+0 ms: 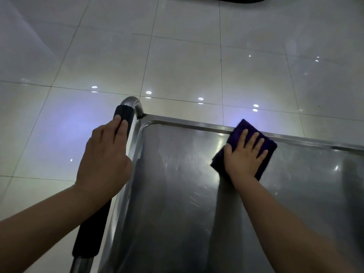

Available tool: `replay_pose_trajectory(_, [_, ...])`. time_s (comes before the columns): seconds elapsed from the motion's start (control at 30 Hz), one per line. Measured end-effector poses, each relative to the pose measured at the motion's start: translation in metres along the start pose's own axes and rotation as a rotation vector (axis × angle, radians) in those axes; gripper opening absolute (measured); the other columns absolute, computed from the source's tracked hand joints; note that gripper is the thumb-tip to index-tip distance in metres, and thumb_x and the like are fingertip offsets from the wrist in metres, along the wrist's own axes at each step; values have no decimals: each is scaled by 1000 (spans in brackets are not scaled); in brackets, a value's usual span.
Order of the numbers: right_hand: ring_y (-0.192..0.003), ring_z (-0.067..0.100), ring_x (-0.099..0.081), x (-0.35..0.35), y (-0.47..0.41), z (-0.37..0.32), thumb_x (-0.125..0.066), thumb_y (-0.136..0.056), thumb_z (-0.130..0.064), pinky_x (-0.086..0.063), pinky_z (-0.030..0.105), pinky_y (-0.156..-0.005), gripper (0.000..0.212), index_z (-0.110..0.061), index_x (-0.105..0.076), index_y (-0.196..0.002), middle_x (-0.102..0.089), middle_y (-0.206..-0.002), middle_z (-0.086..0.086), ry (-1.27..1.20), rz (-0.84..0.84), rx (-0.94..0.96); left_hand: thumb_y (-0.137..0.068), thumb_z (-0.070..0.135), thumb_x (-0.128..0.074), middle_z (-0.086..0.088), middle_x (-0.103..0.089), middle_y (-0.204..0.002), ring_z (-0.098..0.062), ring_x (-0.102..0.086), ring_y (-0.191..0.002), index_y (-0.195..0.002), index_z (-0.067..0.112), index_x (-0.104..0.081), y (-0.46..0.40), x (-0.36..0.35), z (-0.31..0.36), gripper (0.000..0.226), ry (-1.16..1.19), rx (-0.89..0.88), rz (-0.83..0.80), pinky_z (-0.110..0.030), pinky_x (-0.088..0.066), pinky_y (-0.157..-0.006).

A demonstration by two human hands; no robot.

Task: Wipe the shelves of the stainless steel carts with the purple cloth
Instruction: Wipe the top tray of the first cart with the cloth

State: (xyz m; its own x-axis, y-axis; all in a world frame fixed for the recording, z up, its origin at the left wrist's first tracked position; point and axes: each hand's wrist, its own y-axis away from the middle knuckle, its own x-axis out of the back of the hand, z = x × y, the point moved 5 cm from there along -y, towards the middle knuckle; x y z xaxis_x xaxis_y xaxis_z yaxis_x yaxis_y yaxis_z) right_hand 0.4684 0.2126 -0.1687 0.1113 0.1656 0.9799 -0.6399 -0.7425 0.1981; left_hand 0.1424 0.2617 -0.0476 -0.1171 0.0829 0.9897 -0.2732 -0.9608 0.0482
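We take the shelf (177,194) as landmark. The cloth (244,148) lies on the shelf at its far edge, overlapping the far rim (187,124), right of the shelf's far left corner. The right hand (244,154) lies flat on the cloth, fingers toward the far rim. The handle (102,203) runs along the shelf's left side, just beside its left rim. The left hand (104,158) rests on the handle near its far end. The floor (177,56) extends beyond and left of the shelf.
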Motion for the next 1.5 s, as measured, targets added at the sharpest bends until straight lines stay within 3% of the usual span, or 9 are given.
replay_pose_trajectory(0.17, [-145, 37, 17, -14, 37, -109, -18, -93, -56, 11, 56, -115, 76, -19, 19, -148, 16, -158, 16, 14, 21, 354, -64, -1, -78, -26, -48, -135, -45, -49, -114, -132, -6, -47, -1, 1, -2, 75, -1, -6, -9, -54, -46, -89])
replay_pose_trajectory(0.33, [-143, 36, 24, -18, 50, -189, -17, -93, -58, 17, 56, -113, 76, -21, 15, -151, 19, -158, 14, 5, 1, 574, -61, 1, -80, -26, -51, -132, -44, -54, -110, -130, -7, -50, -1, 3, -2, 75, -11, -22, 7, -51, -49, -86])
replay_pose_trajectory(0.53, [-144, 39, -4, -11, 33, -248, -22, -92, -57, 12, 58, -112, 73, -21, -5, -152, -13, -158, 16, 3, -34, 688, -60, 6, -82, -24, -55, -129, -42, -58, -107, -128, -5, -54, -5, 3, -7, 74, -17, -14, 21, -48, -51, -84])
replay_pose_trajectory(0.63, [-142, 39, -13, -12, 33, -247, -24, -92, -55, 6, 58, -114, 71, -19, -9, -151, -22, -153, 16, -10, -26, 691, -62, 7, -83, -22, -54, -131, -41, -55, -112, -130, -3, -52, -5, 1, -8, 75, 10, 20, -3, -49, -50, -86])
replay_pose_trajectory(0.8, [-145, 34, 16, -14, 43, -240, -20, -94, -50, 17, 55, -113, 72, -18, 8, -152, 8, -160, 14, -27, -8, 749, -62, 3, -79, -20, -52, -133, -40, -51, -114, -131, -2, -51, -4, 4, -8, 74, 29, 7, 16, -47, -50, -86])
replay_pose_trajectory(0.93, [-144, 33, 23, -18, 62, -227, -17, -95, -50, 18, 55, -113, 72, -16, 12, -151, 16, -159, 13, -14, -4, 794, -60, 1, -78, -21, -53, -132, -38, -51, -112, -130, -4, -51, -3, 5, -6, 75, 29, -24, 62, -44, -52, -81])
replay_pose_trajectory(1.27, [-146, 34, 15, -41, 155, -195, -3, -89, -52, 11, 57, -114, 71, -20, 10, -151, 6, -161, 12, 30, -32, 1063, -71, 4, -66, -15, -46, -141, -33, -40, -124, -136, 0, -45, 1, 5, -3, 68, 36, -22, 108, -40, -49, -81])
replay_pose_trajectory(1.4, [-147, 35, 8, -46, 193, -174, -13, -91, -51, 9, 57, -114, 70, -19, -1, -153, -2, -161, 13, 5, -55, 1125, -74, 7, -61, -9, -39, -146, -28, -33, -128, -141, 5, -39, 2, 4, -5, 70, 11, -4, 103, -36, -46, -80])
replay_pose_trajectory(1.5, [-147, 34, 10, -50, 227, -157, -19, -93, -50, 16, 55, -113, 69, -20, 4, -151, 0, -161, 12, -2, -93, 1177, -74, 7, -59, -7, -39, -147, -28, -33, -129, -141, 6, -39, 2, 5, -4, 70, 9, -1, 106, -36, -45, -81])
